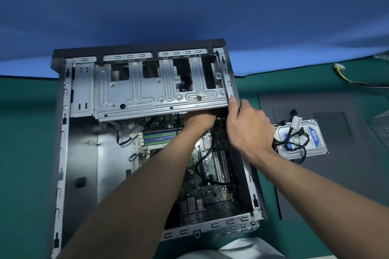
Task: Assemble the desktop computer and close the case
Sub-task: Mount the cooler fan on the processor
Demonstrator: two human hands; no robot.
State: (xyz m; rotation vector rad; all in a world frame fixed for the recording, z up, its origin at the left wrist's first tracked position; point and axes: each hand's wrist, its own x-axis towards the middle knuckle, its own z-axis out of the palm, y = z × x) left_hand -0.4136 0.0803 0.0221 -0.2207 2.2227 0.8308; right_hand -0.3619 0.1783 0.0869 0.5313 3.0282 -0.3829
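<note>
Hiding left hand's (200, 121) fingers, drive cage (147, 94) overhangs motherboard (210, 191); hard drive (316, 132) beside case (63, 153).

Both arms are bare: the left forearm (136, 195) and the right forearm (315, 183) show uncovered from the wrist to the edge of the view, each slim and smooth. The right hand (248, 130) shows its back, with knuckles and faint tendon lines, and a thumb (232, 103) with a short, trimmed nail. Of the left hand (200, 121) only the back and wrist show; its fingers are out of sight. At the bottom edge shows a pale, whitish garment (237, 248) with soft folds.
</note>
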